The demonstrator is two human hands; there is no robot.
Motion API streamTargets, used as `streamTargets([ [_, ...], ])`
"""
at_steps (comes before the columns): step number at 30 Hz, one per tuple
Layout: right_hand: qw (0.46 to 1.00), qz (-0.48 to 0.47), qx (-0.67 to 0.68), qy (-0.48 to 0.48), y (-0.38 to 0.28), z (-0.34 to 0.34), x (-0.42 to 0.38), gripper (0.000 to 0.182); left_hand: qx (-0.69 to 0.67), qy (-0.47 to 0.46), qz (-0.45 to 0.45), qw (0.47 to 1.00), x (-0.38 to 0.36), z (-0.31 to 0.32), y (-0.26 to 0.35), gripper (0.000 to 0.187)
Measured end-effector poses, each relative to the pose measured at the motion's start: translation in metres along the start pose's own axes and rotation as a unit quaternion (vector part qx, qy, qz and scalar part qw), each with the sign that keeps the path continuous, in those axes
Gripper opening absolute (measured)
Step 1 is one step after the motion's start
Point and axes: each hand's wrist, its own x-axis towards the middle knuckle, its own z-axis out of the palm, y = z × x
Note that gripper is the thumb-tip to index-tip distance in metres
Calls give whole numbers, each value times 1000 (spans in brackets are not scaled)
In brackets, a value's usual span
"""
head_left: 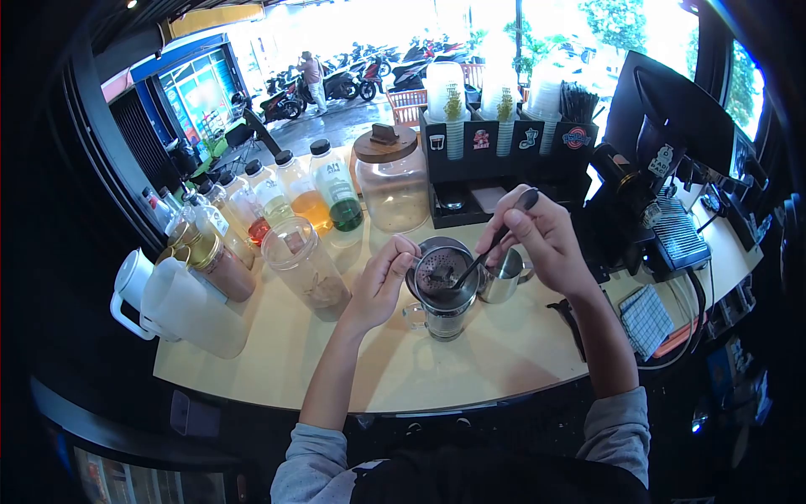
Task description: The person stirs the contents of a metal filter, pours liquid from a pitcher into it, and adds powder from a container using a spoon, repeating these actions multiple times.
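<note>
My left hand (383,284) pinches the edge of a round metal strainer (435,256) from its left side. Beneath it stands a clear glass mug (445,325) with a handle on the left. Some dark bits lie in the bowl of the strainer. In my right hand (537,239) is a dark-handled spoon (491,244), tilted so its tip reaches down into the strainer. Just right of the mug, a steel milk pitcher (502,281) rests on the counter, partly behind my right hand.
A clear plastic jar (309,269) stands left of my left hand, near white jugs (189,307) and several syrup bottles (336,189). Behind are a wooden-lidded glass jar (393,185) and a black cup holder (512,134). At right sit a checked cloth (646,321) and a black machine (621,218).
</note>
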Motion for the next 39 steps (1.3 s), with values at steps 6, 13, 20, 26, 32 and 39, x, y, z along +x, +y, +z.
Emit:
streamTargets([
  [6,999,38,-21,6,5,-4,-1,19,21,7,37,999,3,4,1,22],
  [13,1000,22,-19,-6,6,-10,2,20,18,-1,45,999,5,5,3,22],
  [20,998,43,-15,-35,1,-8,5,18,26,-23,2,999,3,3,2,23],
  [26,991,4,-71,-109,-13,-5,9,15,14,-13,-2,1000,4,5,3,23],
  [32,987,-7,-103,-123,-7,2,12,15,1,-15,3,1000,4,8,2,23],
  [39,990,53,-49,-119,-5,4,13,18,28,-2,40,999,4,9,-3,21],
])
